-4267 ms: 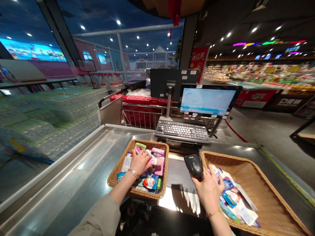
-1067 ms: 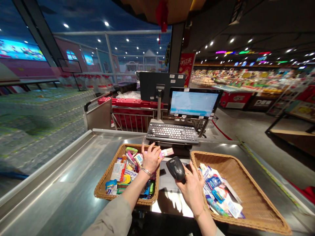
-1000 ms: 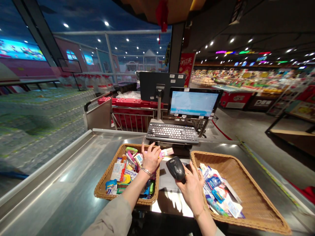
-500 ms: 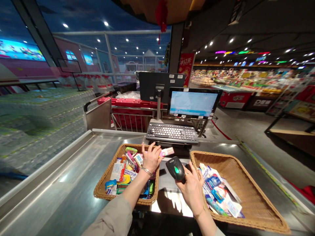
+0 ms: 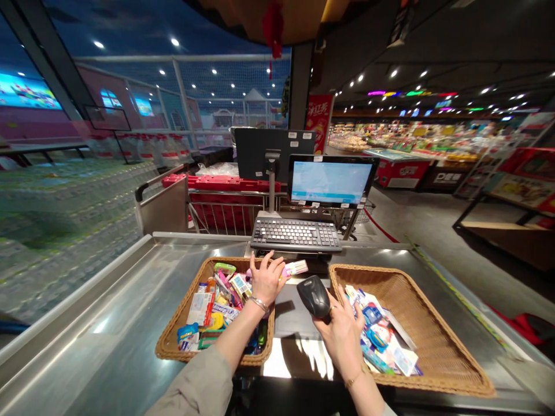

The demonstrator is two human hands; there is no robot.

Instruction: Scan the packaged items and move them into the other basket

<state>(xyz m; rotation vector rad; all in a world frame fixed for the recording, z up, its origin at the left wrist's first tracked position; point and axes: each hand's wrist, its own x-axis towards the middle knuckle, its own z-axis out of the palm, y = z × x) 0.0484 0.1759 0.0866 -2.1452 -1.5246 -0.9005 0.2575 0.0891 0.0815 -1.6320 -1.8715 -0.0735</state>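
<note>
Black barcode scanner (image 5: 314, 297) tipped a bit in the right hand (image 5: 342, 341), fingers shut tight around it; the left hand (image 5: 266, 280), over a wicker basket (image 5: 180, 306) left of the scanner, grips a pink pack (image 5: 297, 267).

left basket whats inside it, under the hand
The left basket is full of small colourful packets, including a white box and a blue pack. The left hand and top packets hide what lies beneath, including the basket's floor.

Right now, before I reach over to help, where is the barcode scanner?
In the head view, the black handheld scanner is gripped in the person's right hand, between the left wicker basket and the right wicker basket, just below the keyboard.
</note>
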